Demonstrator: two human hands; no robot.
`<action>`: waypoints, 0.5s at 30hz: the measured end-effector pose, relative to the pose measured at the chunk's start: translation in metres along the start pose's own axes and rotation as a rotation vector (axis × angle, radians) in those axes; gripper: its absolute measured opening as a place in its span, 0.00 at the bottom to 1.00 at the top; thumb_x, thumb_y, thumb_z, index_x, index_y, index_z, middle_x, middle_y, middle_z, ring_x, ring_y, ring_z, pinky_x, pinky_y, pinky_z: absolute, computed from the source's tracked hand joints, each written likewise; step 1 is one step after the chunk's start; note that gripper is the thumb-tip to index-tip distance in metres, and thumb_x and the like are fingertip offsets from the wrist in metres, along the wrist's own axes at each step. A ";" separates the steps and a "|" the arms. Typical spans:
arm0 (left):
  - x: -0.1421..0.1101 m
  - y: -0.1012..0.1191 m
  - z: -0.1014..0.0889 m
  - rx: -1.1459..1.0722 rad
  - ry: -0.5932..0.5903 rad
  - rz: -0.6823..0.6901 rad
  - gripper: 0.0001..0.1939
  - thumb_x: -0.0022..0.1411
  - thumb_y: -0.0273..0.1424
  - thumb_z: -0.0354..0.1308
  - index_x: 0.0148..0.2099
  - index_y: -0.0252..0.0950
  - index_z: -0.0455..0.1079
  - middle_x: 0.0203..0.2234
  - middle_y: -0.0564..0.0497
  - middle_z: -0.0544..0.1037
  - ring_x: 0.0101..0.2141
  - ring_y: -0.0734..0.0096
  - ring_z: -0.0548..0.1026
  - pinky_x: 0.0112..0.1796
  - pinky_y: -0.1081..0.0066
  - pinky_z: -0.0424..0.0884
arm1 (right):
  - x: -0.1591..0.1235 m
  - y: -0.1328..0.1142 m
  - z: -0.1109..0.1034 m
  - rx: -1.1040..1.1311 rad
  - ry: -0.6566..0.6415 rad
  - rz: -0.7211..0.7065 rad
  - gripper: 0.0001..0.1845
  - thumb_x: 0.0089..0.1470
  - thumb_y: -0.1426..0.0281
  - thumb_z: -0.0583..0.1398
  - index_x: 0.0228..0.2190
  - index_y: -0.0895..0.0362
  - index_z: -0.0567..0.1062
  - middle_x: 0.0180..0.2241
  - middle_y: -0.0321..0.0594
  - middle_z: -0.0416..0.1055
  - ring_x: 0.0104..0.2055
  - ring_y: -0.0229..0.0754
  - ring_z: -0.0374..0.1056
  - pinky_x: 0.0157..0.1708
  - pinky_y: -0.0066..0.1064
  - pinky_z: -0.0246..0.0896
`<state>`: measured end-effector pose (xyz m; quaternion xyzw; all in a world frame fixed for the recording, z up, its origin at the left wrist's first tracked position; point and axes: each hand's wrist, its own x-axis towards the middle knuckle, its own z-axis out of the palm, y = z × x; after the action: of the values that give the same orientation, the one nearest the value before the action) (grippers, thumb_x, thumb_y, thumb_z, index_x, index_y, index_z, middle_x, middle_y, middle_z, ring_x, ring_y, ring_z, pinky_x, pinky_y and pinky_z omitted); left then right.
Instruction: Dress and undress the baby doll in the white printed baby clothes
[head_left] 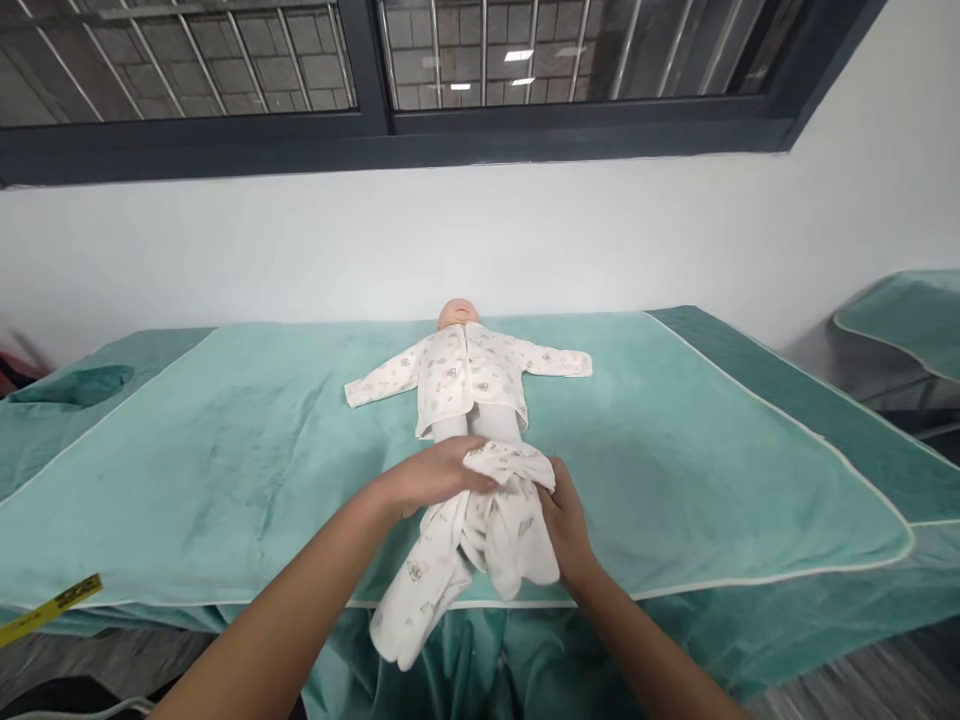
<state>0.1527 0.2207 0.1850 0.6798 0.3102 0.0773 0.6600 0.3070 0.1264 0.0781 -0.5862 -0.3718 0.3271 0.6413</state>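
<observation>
"Your left hand [446, 472] and right hand [566, 515] are gripping what?"

"Bunched trousers [427, 595], at the legs [495, 420] of the doll [457, 312]; whether feet are sitting inside, I can't tell."

"And the jacket [469, 375]?"

"It's enclosing the torso, on the green mat [225, 450]."

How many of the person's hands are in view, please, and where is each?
2. The left hand holds the left side of the bunched printed garment; the right hand holds its right side. The cloth hides parts of both.
</observation>
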 end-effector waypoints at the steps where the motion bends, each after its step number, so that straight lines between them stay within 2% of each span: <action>1: 0.006 -0.001 0.000 0.002 0.100 0.028 0.19 0.51 0.29 0.60 0.48 0.38 0.73 0.47 0.48 0.78 0.47 0.56 0.75 0.47 0.63 0.68 | 0.007 0.001 0.002 -0.019 0.016 -0.021 0.14 0.54 0.58 0.59 0.38 0.54 0.71 0.38 0.40 0.72 0.40 0.45 0.67 0.40 0.36 0.63; 3: 0.019 -0.004 0.003 0.008 0.304 0.086 0.16 0.51 0.27 0.57 0.44 0.36 0.73 0.43 0.48 0.79 0.44 0.57 0.75 0.46 0.64 0.68 | 0.020 0.002 0.006 -0.050 0.030 -0.027 0.13 0.54 0.59 0.57 0.38 0.53 0.70 0.36 0.39 0.71 0.39 0.45 0.66 0.39 0.36 0.63; 5: 0.031 -0.008 0.005 0.027 0.468 0.118 0.14 0.50 0.27 0.56 0.41 0.35 0.73 0.40 0.47 0.79 0.43 0.58 0.75 0.46 0.64 0.68 | 0.032 0.002 0.010 -0.054 0.038 0.024 0.13 0.53 0.59 0.58 0.37 0.53 0.70 0.35 0.38 0.71 0.39 0.45 0.66 0.39 0.37 0.62; 8: 0.042 -0.011 0.008 0.001 0.597 0.117 0.13 0.50 0.27 0.58 0.41 0.35 0.73 0.41 0.46 0.79 0.44 0.56 0.75 0.47 0.63 0.68 | 0.048 0.003 0.013 0.008 0.025 0.131 0.14 0.50 0.58 0.60 0.36 0.53 0.71 0.36 0.39 0.73 0.39 0.47 0.67 0.40 0.39 0.64; 11: 0.042 -0.012 0.006 -0.133 0.553 0.089 0.15 0.52 0.30 0.61 0.44 0.36 0.74 0.44 0.45 0.79 0.47 0.54 0.75 0.48 0.61 0.68 | 0.059 0.002 0.012 0.085 -0.052 0.182 0.17 0.49 0.59 0.60 0.39 0.54 0.73 0.37 0.41 0.75 0.40 0.49 0.70 0.41 0.41 0.66; 15: 0.036 -0.009 0.002 -0.315 0.315 -0.022 0.20 0.51 0.37 0.67 0.46 0.35 0.75 0.42 0.43 0.80 0.46 0.53 0.76 0.46 0.61 0.71 | 0.071 -0.001 0.006 0.092 -0.167 0.148 0.15 0.47 0.62 0.61 0.36 0.55 0.77 0.40 0.45 0.77 0.44 0.51 0.71 0.45 0.41 0.67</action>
<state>0.1793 0.2374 0.1649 0.5444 0.4007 0.2230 0.7024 0.3380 0.1906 0.0860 -0.5525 -0.3644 0.4380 0.6083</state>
